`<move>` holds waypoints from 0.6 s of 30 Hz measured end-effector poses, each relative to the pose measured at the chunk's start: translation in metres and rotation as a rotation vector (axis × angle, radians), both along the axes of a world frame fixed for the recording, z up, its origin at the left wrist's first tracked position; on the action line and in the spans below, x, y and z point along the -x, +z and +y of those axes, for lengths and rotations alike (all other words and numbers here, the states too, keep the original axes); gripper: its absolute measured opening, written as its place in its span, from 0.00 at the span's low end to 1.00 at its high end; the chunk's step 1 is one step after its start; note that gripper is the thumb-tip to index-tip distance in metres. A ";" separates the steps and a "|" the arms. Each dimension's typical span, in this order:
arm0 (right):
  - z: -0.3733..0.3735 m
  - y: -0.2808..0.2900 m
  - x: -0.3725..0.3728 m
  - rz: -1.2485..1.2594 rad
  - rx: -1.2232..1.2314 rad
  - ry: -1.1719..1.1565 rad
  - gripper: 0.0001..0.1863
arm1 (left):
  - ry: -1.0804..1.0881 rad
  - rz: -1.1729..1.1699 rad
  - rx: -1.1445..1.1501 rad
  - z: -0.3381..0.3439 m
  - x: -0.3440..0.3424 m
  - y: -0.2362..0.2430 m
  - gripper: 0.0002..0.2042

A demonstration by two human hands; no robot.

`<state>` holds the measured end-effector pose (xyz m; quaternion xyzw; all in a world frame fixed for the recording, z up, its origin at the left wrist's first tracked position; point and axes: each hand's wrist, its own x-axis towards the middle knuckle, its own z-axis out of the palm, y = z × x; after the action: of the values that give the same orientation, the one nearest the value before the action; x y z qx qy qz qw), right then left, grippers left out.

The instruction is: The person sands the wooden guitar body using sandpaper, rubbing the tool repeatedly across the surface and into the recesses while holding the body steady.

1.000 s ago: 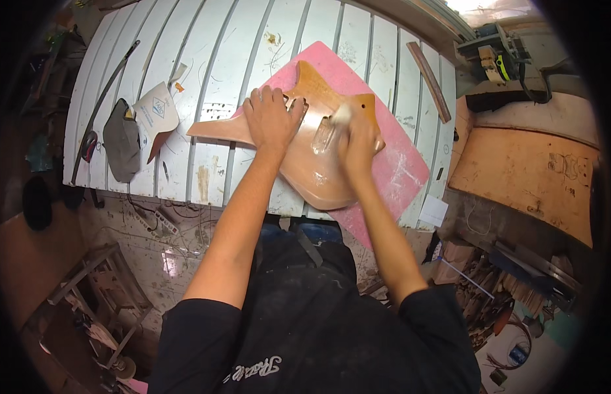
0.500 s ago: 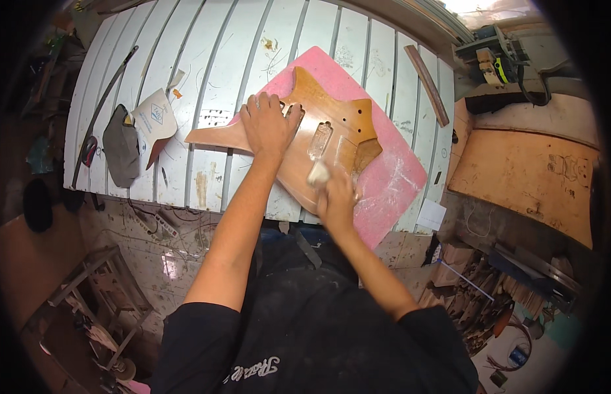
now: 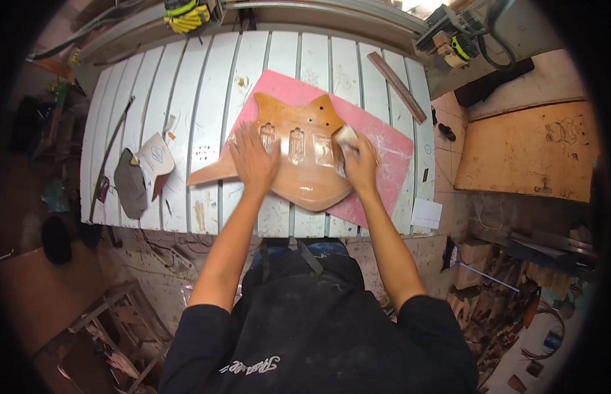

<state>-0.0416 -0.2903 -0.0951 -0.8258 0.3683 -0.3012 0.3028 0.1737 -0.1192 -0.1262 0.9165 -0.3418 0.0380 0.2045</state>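
Note:
A wooden guitar body (image 3: 304,161) with three routed cavities lies on a pink mat (image 3: 384,148) on a white slatted workbench (image 3: 207,85). My left hand (image 3: 253,161) lies flat on the body's left side, fingers spread, pressing it down. My right hand (image 3: 359,164) holds a pale sanding pad (image 3: 345,136) against the body's right edge, near the upper right horn. The wood near the lower edge looks glossy.
Folded sandpaper sheets (image 3: 143,172) and a long thin rod (image 3: 110,154) lie on the bench's left side. A brown wooden strip (image 3: 396,87) lies at the back right. A plywood board (image 3: 528,154) and power tools (image 3: 460,41) are to the right. Wood offcuts litter the floor.
My right hand has moved with the pad from the body's lower middle up to its right edge. The guitar body has turned a little. My left hand stays pressed on it.

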 end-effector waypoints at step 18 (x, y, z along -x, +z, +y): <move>0.030 -0.009 0.188 -0.372 -0.466 -0.264 0.12 | -0.318 0.043 -0.325 -0.123 -0.030 0.019 0.46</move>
<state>-0.2298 -0.2607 -0.1039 -0.6100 0.4697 -0.3913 0.5042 0.2042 -0.2419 -0.1069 0.8726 -0.4791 -0.0697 0.0647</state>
